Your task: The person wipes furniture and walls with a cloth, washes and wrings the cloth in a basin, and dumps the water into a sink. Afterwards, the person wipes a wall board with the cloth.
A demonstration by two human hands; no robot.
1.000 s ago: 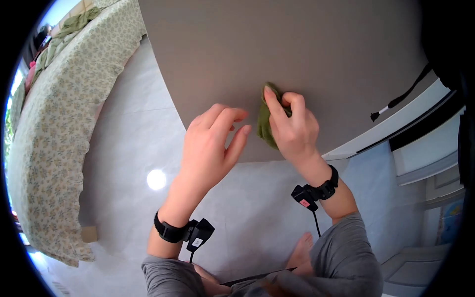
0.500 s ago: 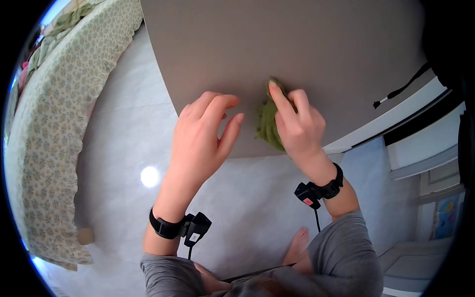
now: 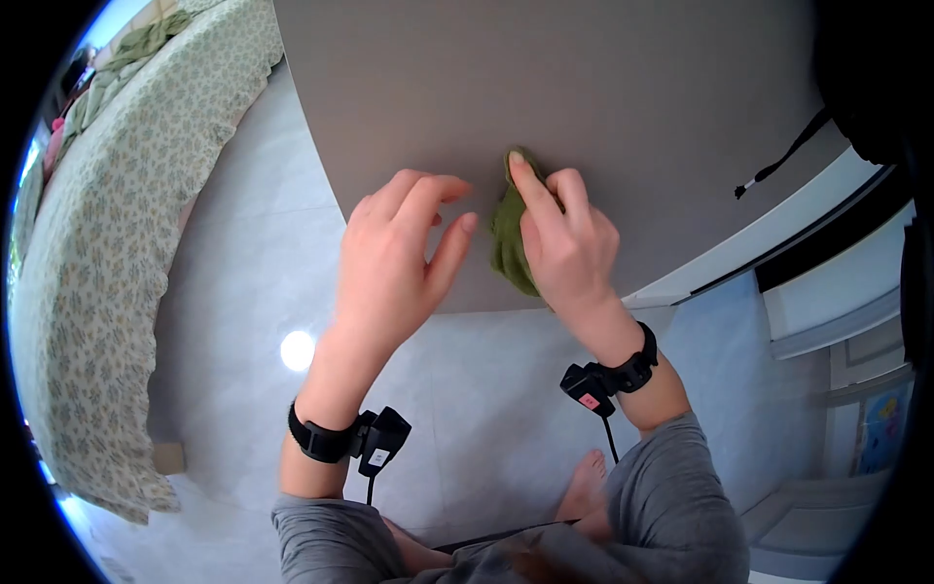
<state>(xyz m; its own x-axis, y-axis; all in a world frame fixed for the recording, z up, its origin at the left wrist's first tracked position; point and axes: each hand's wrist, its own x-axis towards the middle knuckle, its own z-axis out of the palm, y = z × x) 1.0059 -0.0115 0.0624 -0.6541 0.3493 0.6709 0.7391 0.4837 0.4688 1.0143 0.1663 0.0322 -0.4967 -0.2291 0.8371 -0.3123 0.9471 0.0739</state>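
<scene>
Grey surface (image 3: 584, 78) cropped above, hands (image 3: 387, 243) (image 3: 574, 243) apart, green cloth (image 3: 511, 238) partly hidden

We're seeing a matt, fabric-looking green cloth (image 3: 511, 243), a smooth matt worktop (image 3: 409, 88) and kinda glossy floor (image 3: 253, 253).

There's room beyond the green cloth (image 3: 510, 238), but a black cord (image 3: 790, 153) crowds the grey surface (image 3: 438, 88) near its right edge.
</scene>
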